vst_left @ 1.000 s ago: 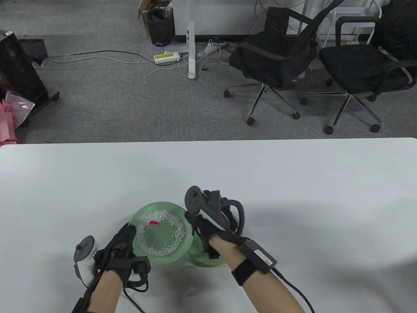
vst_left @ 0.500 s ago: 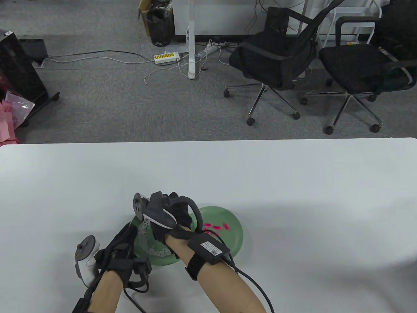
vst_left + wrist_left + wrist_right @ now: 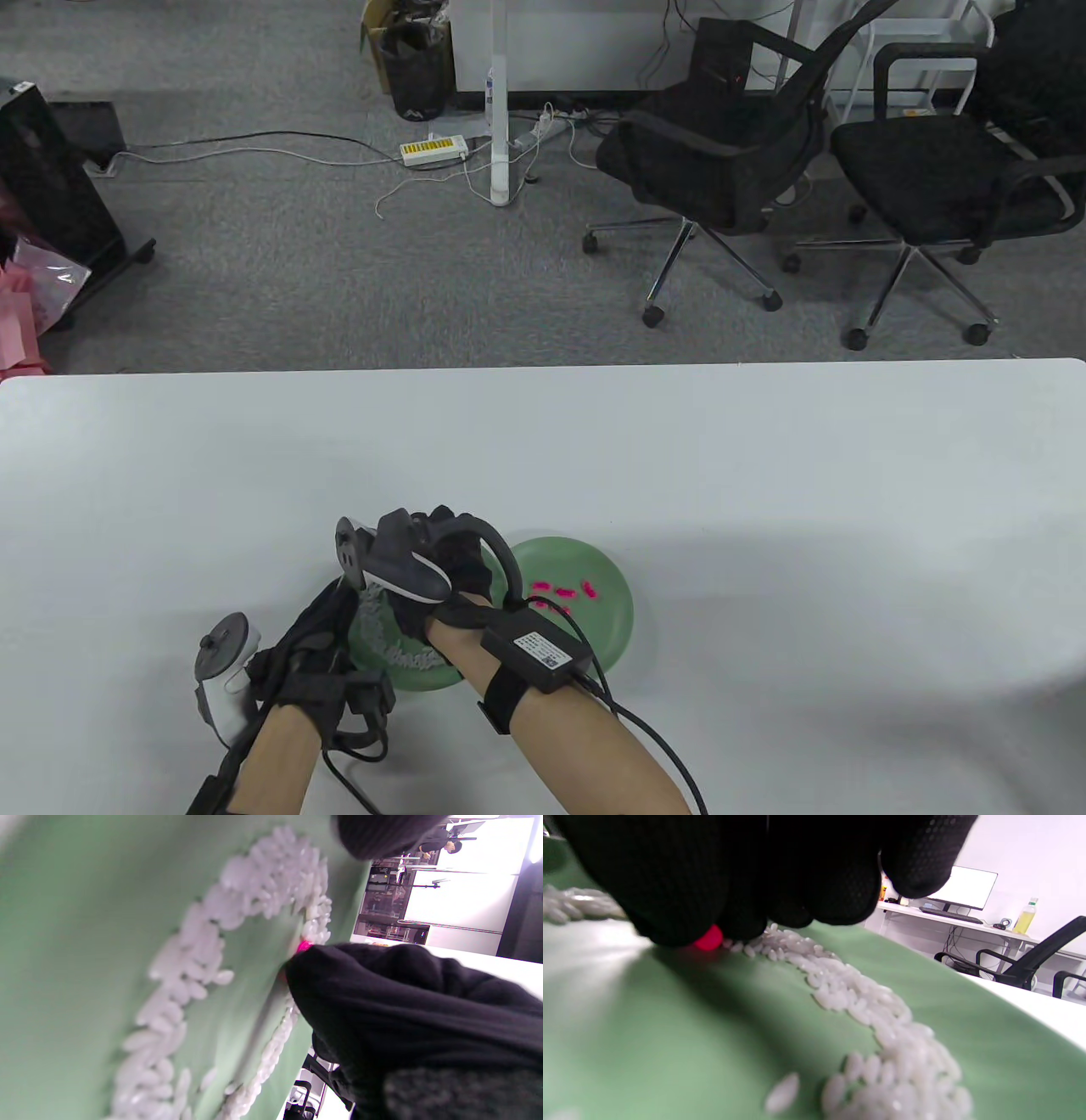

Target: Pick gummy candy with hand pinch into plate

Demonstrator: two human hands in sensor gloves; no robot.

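Pressing down among the rice (image 3: 865, 1014) in the left plate (image 3: 441, 675), the right hand (image 3: 441, 577) is seen pinching a pink candy (image 3: 709, 938); the left hand (image 3: 318, 654) rests at that plate's rim, its grip undiscernible.

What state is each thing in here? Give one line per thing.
Right hand: fingers down on the left plate, closing on the pink candy.
Left hand: rests at the left plate's edge.
Rice: ring on the left plate.
Right plate: holds pink candies.
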